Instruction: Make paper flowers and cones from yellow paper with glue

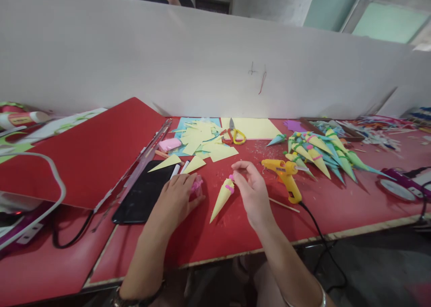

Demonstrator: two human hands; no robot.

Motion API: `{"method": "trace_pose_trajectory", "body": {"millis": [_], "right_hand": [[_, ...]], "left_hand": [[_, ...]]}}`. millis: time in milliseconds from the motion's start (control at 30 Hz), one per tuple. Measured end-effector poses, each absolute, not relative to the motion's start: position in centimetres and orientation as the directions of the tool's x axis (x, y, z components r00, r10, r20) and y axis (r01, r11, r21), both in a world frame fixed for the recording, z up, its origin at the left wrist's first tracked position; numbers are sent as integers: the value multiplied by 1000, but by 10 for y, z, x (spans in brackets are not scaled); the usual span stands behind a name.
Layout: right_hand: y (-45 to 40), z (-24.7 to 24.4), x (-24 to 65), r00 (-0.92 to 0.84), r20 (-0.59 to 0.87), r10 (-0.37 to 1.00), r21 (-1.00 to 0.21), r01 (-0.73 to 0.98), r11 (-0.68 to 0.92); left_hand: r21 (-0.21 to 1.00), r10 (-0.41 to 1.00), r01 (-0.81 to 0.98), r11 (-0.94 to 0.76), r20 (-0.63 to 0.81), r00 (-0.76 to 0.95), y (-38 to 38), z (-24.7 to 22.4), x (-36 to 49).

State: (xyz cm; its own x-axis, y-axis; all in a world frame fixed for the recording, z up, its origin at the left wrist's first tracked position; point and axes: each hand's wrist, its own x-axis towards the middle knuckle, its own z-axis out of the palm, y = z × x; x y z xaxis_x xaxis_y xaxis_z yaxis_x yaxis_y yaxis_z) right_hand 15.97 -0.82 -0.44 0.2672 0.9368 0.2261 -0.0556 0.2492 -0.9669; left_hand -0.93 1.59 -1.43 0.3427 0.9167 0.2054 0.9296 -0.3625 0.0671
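While our left hand is holding a pink bundle, our right hand, fingers narrowly parted, is touching the yellow cone lying between them, lower centre.

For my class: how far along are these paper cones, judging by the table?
Looks done: the heaped cones beyond the glue gun, many with coloured trim. In hand: a yellow cone with pink trim, the right hand at its wide end; the left hand is at pink material. Probably left: two flat yellow wedges, not rolled. The intended total cannot be told.
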Motion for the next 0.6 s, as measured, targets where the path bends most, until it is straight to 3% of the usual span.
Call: {"method": "trace_pose_trajectory", "body": {"millis": [167,367,467,600], "right_hand": [[-9,-4,159,191,257,947,-966,52,252],[-13,-4,156,89,355,931,-930,136,341],[-15,-3,155,-17,395,918,-911,124,394],[-15,-3,155,-34,343,939,-937,57,345]], "left_hand": [[90,891,908,-408,256,375,17,-17,-7],[328,828,785,-526,409,384,10,2,4],[405,798,708,-578,460,388,8,4,7],[403,742,655,-639,549,385,7,2,7]]}}
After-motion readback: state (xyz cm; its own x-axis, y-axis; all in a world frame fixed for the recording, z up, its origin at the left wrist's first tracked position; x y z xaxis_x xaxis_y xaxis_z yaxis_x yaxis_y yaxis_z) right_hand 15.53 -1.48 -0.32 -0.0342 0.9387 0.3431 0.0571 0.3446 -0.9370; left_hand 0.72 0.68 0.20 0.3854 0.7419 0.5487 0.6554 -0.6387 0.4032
